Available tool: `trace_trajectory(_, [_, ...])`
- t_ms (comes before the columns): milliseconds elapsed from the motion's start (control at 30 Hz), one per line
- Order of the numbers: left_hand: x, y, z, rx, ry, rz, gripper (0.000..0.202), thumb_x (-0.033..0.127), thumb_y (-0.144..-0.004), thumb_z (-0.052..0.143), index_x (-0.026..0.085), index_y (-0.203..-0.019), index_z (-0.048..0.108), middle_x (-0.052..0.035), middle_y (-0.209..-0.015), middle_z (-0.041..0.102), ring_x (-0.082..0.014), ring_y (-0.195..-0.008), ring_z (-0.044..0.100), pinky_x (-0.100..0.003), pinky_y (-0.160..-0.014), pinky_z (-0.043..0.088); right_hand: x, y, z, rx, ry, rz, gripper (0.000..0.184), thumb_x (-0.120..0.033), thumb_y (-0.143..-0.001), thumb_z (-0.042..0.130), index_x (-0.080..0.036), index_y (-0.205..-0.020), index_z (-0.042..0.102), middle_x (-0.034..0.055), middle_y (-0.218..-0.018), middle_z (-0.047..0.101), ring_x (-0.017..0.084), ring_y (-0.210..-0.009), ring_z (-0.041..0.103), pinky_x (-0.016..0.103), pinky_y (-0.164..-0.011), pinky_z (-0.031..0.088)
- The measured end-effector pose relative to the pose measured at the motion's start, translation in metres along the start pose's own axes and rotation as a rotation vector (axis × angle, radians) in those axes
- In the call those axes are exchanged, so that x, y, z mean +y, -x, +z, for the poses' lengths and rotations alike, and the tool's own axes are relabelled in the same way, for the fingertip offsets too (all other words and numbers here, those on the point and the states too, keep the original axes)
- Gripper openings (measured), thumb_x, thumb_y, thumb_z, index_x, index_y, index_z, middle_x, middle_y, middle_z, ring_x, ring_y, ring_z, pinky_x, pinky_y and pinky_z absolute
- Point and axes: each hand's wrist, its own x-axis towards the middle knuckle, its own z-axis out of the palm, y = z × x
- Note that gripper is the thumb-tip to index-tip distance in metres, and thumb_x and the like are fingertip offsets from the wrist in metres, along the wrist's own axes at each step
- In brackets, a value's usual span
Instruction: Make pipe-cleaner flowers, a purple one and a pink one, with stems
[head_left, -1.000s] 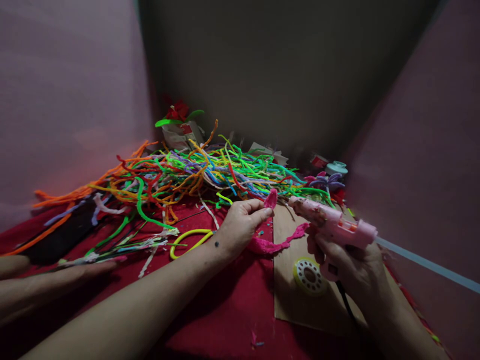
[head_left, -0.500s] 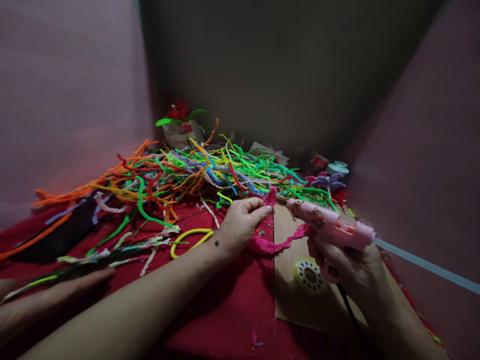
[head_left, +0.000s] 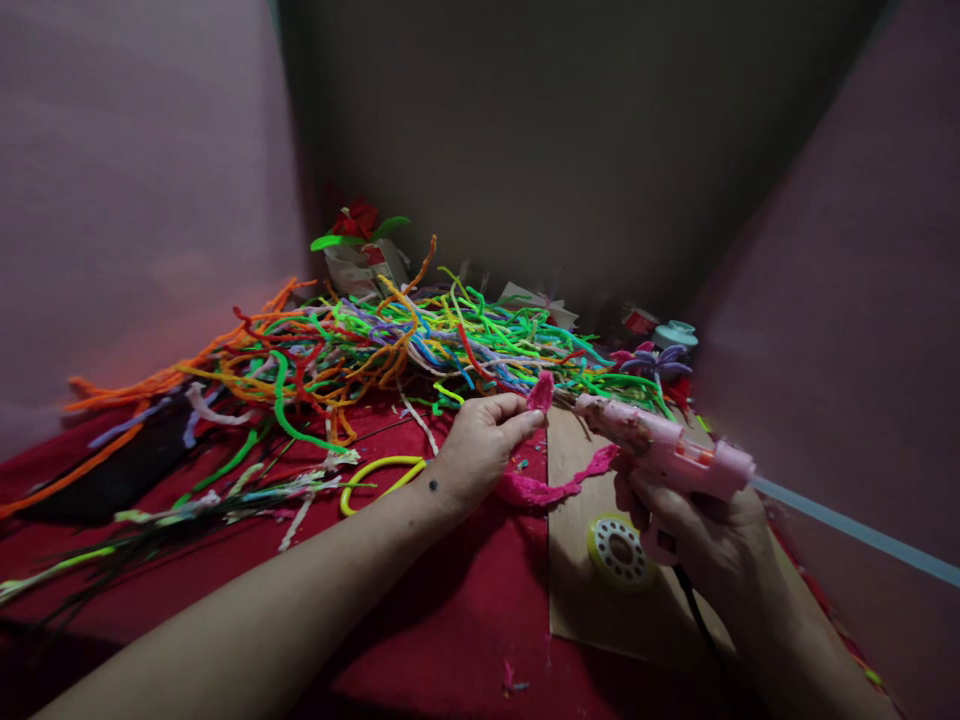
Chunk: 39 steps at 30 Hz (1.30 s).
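Note:
A fuzzy pink pipe-cleaner piece (head_left: 541,391), bent into a small petal-like loop, is pinched between the thumb and fingers of my left hand (head_left: 484,445). From below that hand a twisted pink length (head_left: 555,492) trails right toward the other hand. My right hand (head_left: 697,530) grips a pink glue gun (head_left: 652,440), its nozzle pointing left, a short gap from the pinched loop. A long translucent glue stick (head_left: 855,530) sticks out of the gun's back end. The trigger is mostly hidden by my fingers.
A tangled heap of colourful pipe cleaners (head_left: 420,335) spreads across the back of the red cloth (head_left: 450,620). A yellow-and-white spool (head_left: 621,552) lies on a wooden board (head_left: 574,600) under the glue gun. Behind are a red flower (head_left: 358,218), a purple flower (head_left: 656,360) and a light-blue jar (head_left: 675,335).
Another person's hand and arm at the lower left have left the view. My own hands, the pink piece and the glue gun have hardly moved.

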Motion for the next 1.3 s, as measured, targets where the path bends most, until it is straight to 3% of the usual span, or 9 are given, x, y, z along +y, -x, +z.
trace_trajectory(267, [0.0007, -0.0002, 0.0005, -0.017, 0.008, -0.022, 0.021, 0.032, -0.076, 0.059, 0.012, -0.074, 0.063, 0.0028, -0.06, 0.048, -0.0085, -0.055, 0.037, -0.024, -0.055, 0.028, 0.0006, -0.0007, -0.0009, 0.01, 0.015, 0.072, 0.025, -0.036, -0.079, 0.061, -0.019, -0.095, 0.068, 0.0036, -0.059, 0.062, 0.015, -0.044, 0.054, 0.024, -0.034, 0.041])
trace_trajectory(500, [0.0011, 0.0008, 0.0004, -0.003, 0.004, -0.023, 0.021, 0.033, -0.076, 0.059, 0.013, -0.074, 0.064, 0.0026, -0.06, 0.049, -0.0087, -0.054, 0.037, -0.024, -0.055, 0.028, -0.0065, -0.0018, 0.0024, 0.005, -0.004, 0.021, 0.036, -0.032, -0.082, 0.058, -0.022, -0.116, 0.064, 0.0038, -0.063, 0.062, 0.015, -0.048, 0.056, 0.024, -0.036, 0.042])
trace_trajectory(800, [-0.0002, -0.0002, -0.0002, -0.008, 0.012, -0.036, 0.022, 0.034, -0.075, 0.06, 0.013, -0.075, 0.065, 0.0029, -0.059, 0.048, -0.0087, -0.053, 0.037, -0.025, -0.055, 0.028, -0.0038, -0.0021, -0.0005, -0.019, 0.011, 0.019, 0.034, -0.031, -0.082, 0.057, -0.022, -0.114, 0.064, 0.0022, -0.058, 0.059, 0.014, -0.044, 0.053, 0.024, -0.035, 0.042])
trace_trajectory(1100, [-0.0017, -0.0009, -0.0001, 0.016, 0.022, -0.022, 0.022, 0.034, -0.076, 0.06, 0.013, -0.072, 0.063, 0.0033, -0.058, 0.047, -0.0079, -0.052, 0.035, -0.024, -0.053, 0.026, 0.003, 0.0011, -0.0014, -0.008, -0.028, 0.13, 0.038, -0.031, -0.079, 0.063, -0.018, -0.114, 0.062, 0.0003, -0.059, 0.057, 0.01, -0.042, 0.047, 0.021, -0.034, 0.039])
trace_trajectory(1300, [-0.0003, -0.0001, 0.0003, 0.025, 0.015, -0.024, 0.024, 0.036, -0.074, 0.062, 0.013, -0.073, 0.065, 0.0034, -0.057, 0.049, -0.0082, -0.052, 0.036, -0.024, -0.054, 0.028, -0.0032, -0.001, -0.0024, -0.031, 0.01, 0.055, 0.038, -0.028, -0.082, 0.058, -0.018, -0.118, 0.061, 0.0033, -0.063, 0.059, 0.014, -0.049, 0.053, 0.023, -0.039, 0.042])
